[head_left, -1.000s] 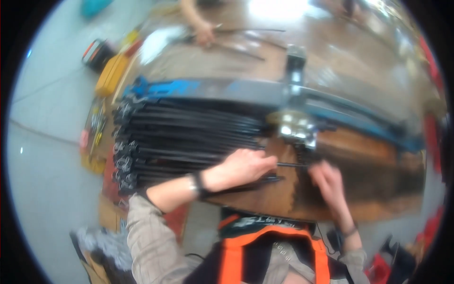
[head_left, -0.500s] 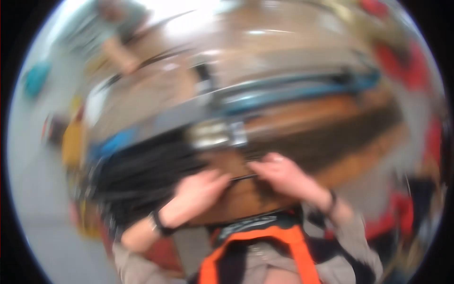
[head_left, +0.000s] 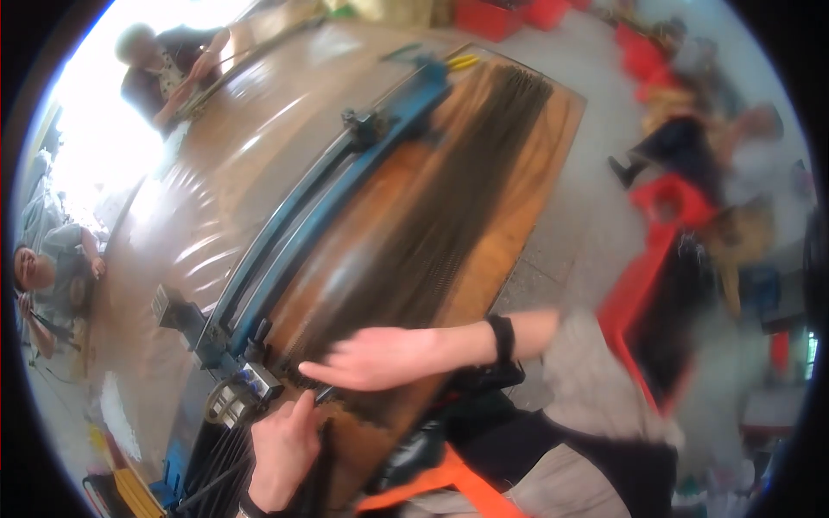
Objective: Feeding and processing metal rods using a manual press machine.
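A long bundle of thin dark rods (head_left: 432,233) lies along a brown wooden board on the bench. My right hand (head_left: 371,358) is over the near end of this bundle, its index finger stretched out to the left and the other fingers partly bent and blurred. Just below it, my left hand (head_left: 283,445) has its fingers drawn together, the fingertips close to a small shiny piece beside the rods. What those fingers hold is hidden. Close by on the left stands a metal clamp block (head_left: 250,388), at the end of a long blue rail fixture (head_left: 298,216).
More black rods (head_left: 216,470) lie at the lower left. Yellow-handled pliers (head_left: 462,62) rest near the rail's far end. Clear sheeting covers the brown tabletop (head_left: 233,164). Two people sit across the table; others are at the right, near a red bin (head_left: 639,302).
My view has swung to the right, so the bench now runs diagonally. The hands, earlier apart with a thin dark rod between them, are now close together by the clamp block.
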Demonstrator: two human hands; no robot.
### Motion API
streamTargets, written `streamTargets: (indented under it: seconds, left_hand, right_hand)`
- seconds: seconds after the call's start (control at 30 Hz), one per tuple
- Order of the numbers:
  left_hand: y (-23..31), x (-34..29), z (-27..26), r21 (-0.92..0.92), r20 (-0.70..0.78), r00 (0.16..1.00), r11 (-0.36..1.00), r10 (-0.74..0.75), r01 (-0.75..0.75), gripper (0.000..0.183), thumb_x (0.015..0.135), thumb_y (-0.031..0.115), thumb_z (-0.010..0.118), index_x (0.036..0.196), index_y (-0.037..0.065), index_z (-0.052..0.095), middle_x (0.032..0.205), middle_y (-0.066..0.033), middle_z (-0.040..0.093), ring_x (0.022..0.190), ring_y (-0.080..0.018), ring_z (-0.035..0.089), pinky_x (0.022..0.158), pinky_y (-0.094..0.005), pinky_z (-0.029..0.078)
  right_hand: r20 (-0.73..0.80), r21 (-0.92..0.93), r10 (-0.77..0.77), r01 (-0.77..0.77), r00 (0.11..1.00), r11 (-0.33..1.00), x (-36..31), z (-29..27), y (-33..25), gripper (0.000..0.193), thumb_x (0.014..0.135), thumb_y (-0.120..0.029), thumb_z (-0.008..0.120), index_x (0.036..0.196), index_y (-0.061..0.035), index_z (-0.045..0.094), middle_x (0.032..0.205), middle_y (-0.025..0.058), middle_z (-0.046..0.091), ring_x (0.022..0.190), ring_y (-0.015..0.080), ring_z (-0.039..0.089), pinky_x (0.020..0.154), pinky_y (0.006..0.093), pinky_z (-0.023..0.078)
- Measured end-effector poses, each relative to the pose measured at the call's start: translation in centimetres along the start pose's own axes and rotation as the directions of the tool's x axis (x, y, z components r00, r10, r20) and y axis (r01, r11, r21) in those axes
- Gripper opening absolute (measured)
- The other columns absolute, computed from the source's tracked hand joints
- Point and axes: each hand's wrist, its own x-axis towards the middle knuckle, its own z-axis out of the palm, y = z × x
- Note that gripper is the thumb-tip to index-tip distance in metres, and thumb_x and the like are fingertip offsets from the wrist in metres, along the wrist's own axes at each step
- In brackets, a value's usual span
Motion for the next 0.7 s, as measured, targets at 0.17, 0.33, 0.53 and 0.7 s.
streamTargets:
  seconds: [0.17,0.33,0.53,0.7]
  left_hand:
    - [1.4,2.0,-2.8,0.199,-0.065,0.996,0.979,0.068,-0.054,0.027,0.082,0.013,0.069,0.11,0.012,0.067,0.07,-0.0078,0.056,0.062,-0.027,0.06,0.053,-0.0414,0.047]
    - [-2.1,4.0,-8.4,0.458,-0.225,0.97,0.888,0.089,0.024,0.044,0.085,0.005,0.063,0.128,0.008,0.059,0.072,-0.0072,0.051,0.067,-0.0261,0.056,0.058,-0.0398,0.046]
    - [-0.2,9.2,-5.8,0.394,-0.148,0.964,0.907,0.22,-0.146,0.046,0.086,0.003,0.06,0.132,0.005,0.055,0.082,-0.0106,0.053,0.077,-0.0273,0.057,0.066,-0.039,0.047]
    - [-0.1,11.9,-4.3,0.261,-0.13,0.961,0.943,0.244,-0.204,0.046,0.088,0.002,0.056,0.133,0.005,0.053,0.084,-0.0126,0.054,0.079,-0.0291,0.058,0.07,-0.0397,0.049]
  right_hand:
    - [-0.351,0.262,-0.041,0.14,0.936,0.955,0.3,0.1,2.6,0.051,0.091,-0.017,0.061,0.138,-0.0014,0.049,0.086,0.0082,0.059,0.072,0.0237,0.06,0.062,0.0351,0.054]
    - [-0.3,0.383,0.552,-0.431,0.778,0.817,-4.4,-0.5,9.8,0.05,0.092,-0.028,0.066,0.136,-0.0082,0.052,0.093,0.0105,0.072,0.084,0.0253,0.071,0.071,0.0356,0.058]
    - [-0.471,0.158,0.367,-0.332,0.802,0.93,-5.9,-5.6,14.4,0.046,0.091,-0.029,0.069,0.132,-0.0112,0.058,0.089,0.0102,0.071,0.073,0.0222,0.069,0.062,0.0328,0.056]
    - [-0.602,-0.071,0.174,-0.27,0.779,0.96,-7.2,-8.4,15.5,0.045,0.088,-0.025,0.071,0.13,-0.0106,0.061,0.082,0.0107,0.067,0.061,0.0246,0.064,0.054,0.0345,0.052]
